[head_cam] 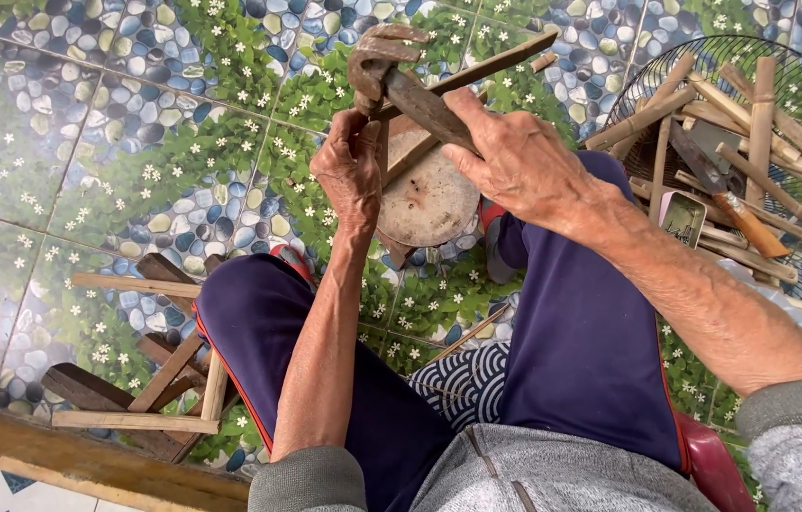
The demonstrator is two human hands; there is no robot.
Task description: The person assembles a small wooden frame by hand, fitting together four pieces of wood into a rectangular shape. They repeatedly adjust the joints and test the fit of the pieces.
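My right hand (515, 161) grips the wooden handle of an old claw hammer, whose rusty head (377, 57) is raised above my left hand. My left hand (349, 171) pinches the near end of a long thin bamboo stick (496, 62) that slants up to the right. Both hands hover over a round wooden block (429, 204) standing on the floor between my knees. What the hammer head points at under my left fingers is hidden.
A round wire basket (799, 66) at right holds several bamboo sticks, a knife with a brown handle (747, 223) and a small tin (683, 216). Wood scraps (136, 379) lie at left near a plank (88, 465). I sit on a red stool (714, 465).
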